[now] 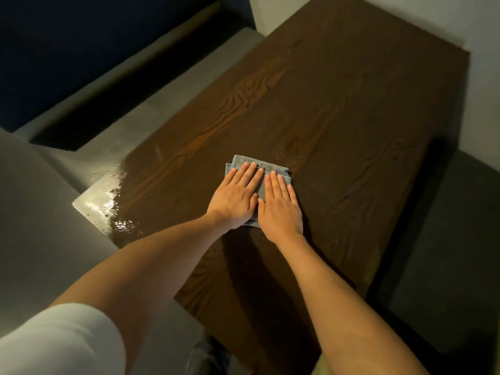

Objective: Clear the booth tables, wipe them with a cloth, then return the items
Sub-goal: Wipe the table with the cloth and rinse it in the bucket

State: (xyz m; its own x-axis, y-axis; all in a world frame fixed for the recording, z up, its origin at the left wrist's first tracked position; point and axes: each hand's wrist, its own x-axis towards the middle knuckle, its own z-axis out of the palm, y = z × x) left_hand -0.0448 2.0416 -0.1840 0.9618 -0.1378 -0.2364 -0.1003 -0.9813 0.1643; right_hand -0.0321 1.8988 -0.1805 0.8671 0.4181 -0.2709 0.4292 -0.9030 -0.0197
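Folded cloth (259,169) on table (351,117) beneath left hand (234,197) and right hand (280,205), both flat, side by side, thumbs apparently touching.

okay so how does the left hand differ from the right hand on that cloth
The left hand lies angled toward the cloth's far left corner; the right hand points nearly straight ahead. The left hand's fingertips reach farther up the cloth than the right hand's. Both lie flat, fingers straight, pressing it onto the table.
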